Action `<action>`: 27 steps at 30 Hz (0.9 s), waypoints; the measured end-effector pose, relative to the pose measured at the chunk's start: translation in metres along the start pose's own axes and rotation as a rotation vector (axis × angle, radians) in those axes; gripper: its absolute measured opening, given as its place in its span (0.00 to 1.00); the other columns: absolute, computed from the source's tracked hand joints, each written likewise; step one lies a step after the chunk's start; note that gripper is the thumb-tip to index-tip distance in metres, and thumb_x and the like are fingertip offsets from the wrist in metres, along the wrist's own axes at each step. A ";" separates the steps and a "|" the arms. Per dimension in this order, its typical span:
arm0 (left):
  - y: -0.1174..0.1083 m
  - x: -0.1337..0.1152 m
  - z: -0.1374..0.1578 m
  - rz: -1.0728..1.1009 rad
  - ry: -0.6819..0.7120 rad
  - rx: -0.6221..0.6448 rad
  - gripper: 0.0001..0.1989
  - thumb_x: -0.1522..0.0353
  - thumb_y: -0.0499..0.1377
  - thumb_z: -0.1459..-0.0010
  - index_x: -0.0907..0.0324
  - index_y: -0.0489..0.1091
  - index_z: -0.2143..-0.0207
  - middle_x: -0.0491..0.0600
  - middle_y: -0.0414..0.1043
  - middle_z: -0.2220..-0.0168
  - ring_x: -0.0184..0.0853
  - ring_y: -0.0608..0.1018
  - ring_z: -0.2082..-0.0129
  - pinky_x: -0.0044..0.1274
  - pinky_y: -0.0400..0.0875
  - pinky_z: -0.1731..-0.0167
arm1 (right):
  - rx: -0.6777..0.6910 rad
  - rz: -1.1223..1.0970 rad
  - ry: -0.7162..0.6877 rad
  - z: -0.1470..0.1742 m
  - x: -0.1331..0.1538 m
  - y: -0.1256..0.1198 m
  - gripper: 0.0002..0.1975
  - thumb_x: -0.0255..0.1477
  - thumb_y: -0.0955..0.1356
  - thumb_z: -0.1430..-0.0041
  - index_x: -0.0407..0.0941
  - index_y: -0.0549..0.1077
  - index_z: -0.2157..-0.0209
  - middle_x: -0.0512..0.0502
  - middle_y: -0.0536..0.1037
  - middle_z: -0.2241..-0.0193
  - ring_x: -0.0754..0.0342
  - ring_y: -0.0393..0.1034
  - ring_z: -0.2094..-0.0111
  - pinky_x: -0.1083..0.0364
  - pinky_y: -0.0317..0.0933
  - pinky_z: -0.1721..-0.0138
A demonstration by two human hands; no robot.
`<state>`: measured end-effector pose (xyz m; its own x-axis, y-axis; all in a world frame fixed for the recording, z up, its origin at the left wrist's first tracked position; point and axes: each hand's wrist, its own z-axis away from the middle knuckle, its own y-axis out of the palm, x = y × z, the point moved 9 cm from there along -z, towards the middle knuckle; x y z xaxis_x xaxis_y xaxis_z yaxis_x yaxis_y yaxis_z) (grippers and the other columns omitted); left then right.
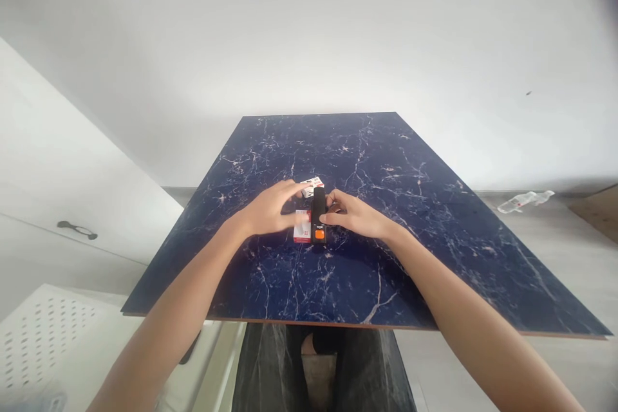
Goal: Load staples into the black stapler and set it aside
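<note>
1. Bare forearms [188, 302] are lying nearest to view, slanting in from left and right over the near edge of a dark blue, marble-patterned table [309, 299].
2. Between the hands, around mid-table, a black device [318, 198] is running near to far, its orange button [319, 234] showing at the near end.
3. Its right side is meeting the right hand [355, 214]: the thumb is resting over the edge and the fingers are curling beside it. Whether they're truly gripping, I can't tell.
4. To its left, the left hand [270, 209] is hovering with thumb and fingers parted, seemingly grasping nothing. The blurred thumb is crossing a red-and-white card [302, 237]; a fingertip is overlapping a white box [316, 183] by the far end, contact unclear.
5. By my reckoning, the handling is sitting partway: the device is getting attention, while card and box are lying close by, neither apparently held. How much is remaining isn't showing.
6. Farther right, a clear plastic item [524, 201] is lying on the floor.
</note>
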<state>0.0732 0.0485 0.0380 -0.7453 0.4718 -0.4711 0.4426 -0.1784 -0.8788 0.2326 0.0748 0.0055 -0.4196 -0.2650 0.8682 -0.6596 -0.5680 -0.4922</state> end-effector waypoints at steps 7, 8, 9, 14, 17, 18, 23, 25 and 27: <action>0.012 0.032 -0.012 -0.048 -0.020 -0.059 0.25 0.59 0.41 0.26 0.52 0.64 0.34 0.50 0.63 0.34 0.45 0.63 0.37 0.42 0.57 0.38 | 0.006 -0.011 -0.011 0.000 0.000 0.002 0.17 0.43 0.71 0.42 0.48 0.67 0.59 0.49 0.80 0.62 0.48 0.75 0.62 0.49 0.66 0.58; 0.013 0.031 -0.012 -0.046 -0.007 -0.065 0.25 0.60 0.41 0.26 0.54 0.66 0.35 0.51 0.68 0.38 0.44 0.66 0.40 0.41 0.59 0.39 | 0.009 -0.013 -0.012 0.000 0.000 0.002 0.17 0.43 0.71 0.42 0.48 0.67 0.59 0.49 0.80 0.63 0.48 0.75 0.62 0.49 0.66 0.58; 0.011 0.029 -0.013 -0.049 0.002 -0.091 0.25 0.60 0.41 0.26 0.55 0.68 0.37 0.52 0.70 0.41 0.43 0.67 0.42 0.39 0.61 0.40 | 0.013 -0.013 -0.014 0.000 0.000 0.002 0.17 0.43 0.71 0.41 0.48 0.67 0.59 0.49 0.80 0.63 0.48 0.75 0.62 0.49 0.66 0.58; 0.004 0.016 -0.014 -0.067 0.028 -0.178 0.23 0.61 0.43 0.27 0.54 0.71 0.40 0.50 0.61 0.34 0.44 0.61 0.35 0.40 0.55 0.35 | 0.022 0.005 -0.030 0.001 0.003 0.002 0.16 0.44 0.70 0.40 0.48 0.67 0.59 0.49 0.80 0.62 0.49 0.74 0.61 0.50 0.65 0.59; 0.006 0.014 -0.014 -0.020 0.036 -0.149 0.23 0.62 0.42 0.26 0.54 0.71 0.41 0.50 0.66 0.38 0.42 0.65 0.38 0.39 0.57 0.37 | 0.014 0.012 -0.029 0.001 0.003 0.001 0.16 0.43 0.70 0.41 0.47 0.68 0.60 0.49 0.80 0.62 0.49 0.74 0.62 0.50 0.65 0.59; 0.004 0.014 -0.014 -0.015 0.034 -0.153 0.22 0.61 0.43 0.27 0.54 0.74 0.44 0.51 0.68 0.41 0.43 0.67 0.41 0.39 0.60 0.38 | 0.013 0.011 -0.028 0.001 0.003 0.001 0.16 0.43 0.70 0.41 0.47 0.68 0.60 0.49 0.80 0.62 0.49 0.74 0.62 0.50 0.66 0.59; 0.003 0.015 -0.008 0.023 0.053 -0.091 0.19 0.67 0.53 0.35 0.52 0.73 0.44 0.50 0.61 0.35 0.47 0.62 0.36 0.42 0.59 0.37 | 0.023 0.005 -0.033 0.001 0.003 0.002 0.15 0.43 0.70 0.40 0.47 0.68 0.60 0.49 0.80 0.62 0.49 0.74 0.62 0.50 0.66 0.59; 0.006 0.015 -0.007 0.073 0.059 -0.030 0.27 0.69 0.55 0.37 0.49 0.63 0.35 0.49 0.54 0.30 0.48 0.57 0.32 0.43 0.55 0.35 | 0.022 0.002 -0.038 0.001 0.005 0.002 0.15 0.43 0.70 0.40 0.47 0.68 0.60 0.49 0.80 0.61 0.49 0.74 0.61 0.50 0.66 0.59; 0.006 0.015 -0.006 0.116 0.055 0.012 0.30 0.67 0.56 0.36 0.48 0.58 0.32 0.50 0.56 0.31 0.48 0.58 0.32 0.43 0.58 0.36 | 0.027 -0.005 -0.035 0.002 0.006 0.002 0.15 0.43 0.70 0.40 0.47 0.68 0.60 0.48 0.80 0.60 0.48 0.75 0.60 0.49 0.66 0.59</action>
<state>0.0679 0.0593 0.0259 -0.6612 0.4938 -0.5647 0.5177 -0.2445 -0.8199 0.2300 0.0707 0.0096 -0.3938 -0.2889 0.8726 -0.6442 -0.5905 -0.4862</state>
